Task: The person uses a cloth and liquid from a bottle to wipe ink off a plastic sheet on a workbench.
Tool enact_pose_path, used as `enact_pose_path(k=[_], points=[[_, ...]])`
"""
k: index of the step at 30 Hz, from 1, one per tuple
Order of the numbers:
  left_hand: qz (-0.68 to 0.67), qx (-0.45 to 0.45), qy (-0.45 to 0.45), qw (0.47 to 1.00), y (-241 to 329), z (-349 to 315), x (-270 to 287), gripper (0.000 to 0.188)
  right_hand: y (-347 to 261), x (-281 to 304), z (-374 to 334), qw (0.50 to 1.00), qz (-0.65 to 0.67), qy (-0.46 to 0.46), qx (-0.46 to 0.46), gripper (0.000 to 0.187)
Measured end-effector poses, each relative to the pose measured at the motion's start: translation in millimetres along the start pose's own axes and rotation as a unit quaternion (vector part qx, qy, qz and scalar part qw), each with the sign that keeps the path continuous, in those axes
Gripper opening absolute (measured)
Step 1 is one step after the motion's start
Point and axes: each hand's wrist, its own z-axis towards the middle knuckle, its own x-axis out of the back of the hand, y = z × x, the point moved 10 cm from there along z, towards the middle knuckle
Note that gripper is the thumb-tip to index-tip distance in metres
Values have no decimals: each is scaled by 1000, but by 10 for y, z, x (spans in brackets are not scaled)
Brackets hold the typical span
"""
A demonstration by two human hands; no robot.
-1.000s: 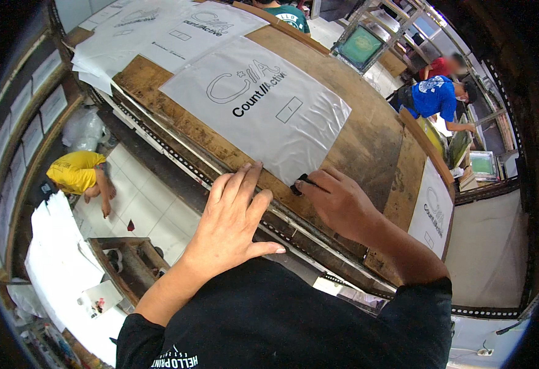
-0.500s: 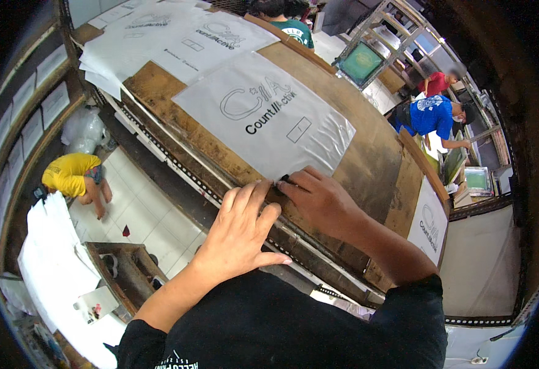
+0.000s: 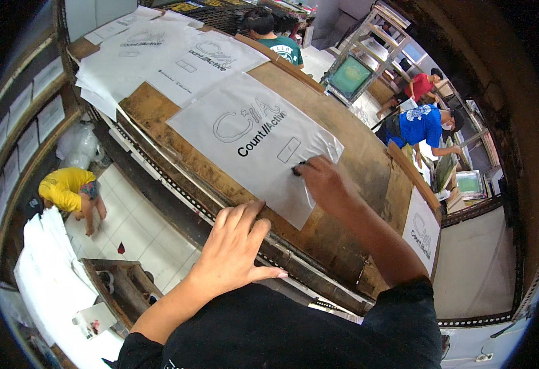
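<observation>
A translucent plastic sheet, perhaps a flat bag, with outlined lettering and a small printed box lies on the worn brown table. My right hand, slightly blurred, is over the sheet's near right part. Its fingers are closed around a small black object that touches the sheet; its kind I cannot make out. At the table's near edge rests my left hand, fingers stretched out and empty, the fingertips just beyond the rim. Wrinkles run across the sheet beside my right hand.
More printed sheets overlap at the table's far left; another lies at its right end. Wooden strips line the far edge. People work beyond the table, and a person in yellow bends on the left. A wooden stool stands below.
My right hand has moved from the sheet's near corner up and right onto the sheet, carrying the black object. My left hand stays at the table edge. The view has shifted slightly.
</observation>
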Motion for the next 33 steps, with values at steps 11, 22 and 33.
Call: enact_pose_path(k=[11, 22, 33], points=[[-6, -10, 4, 1000, -12, 32, 37, 84, 1763, -215, 155, 990, -1, 51, -135, 19], [-30, -12, 9, 999, -62, 34, 37, 83, -325, 236, -263, 997, 6, -11, 79, 27], [-17, -4, 8, 1000, -18, 50, 38, 82, 1274, -198, -222, 992, -82, -49, -88, 19]])
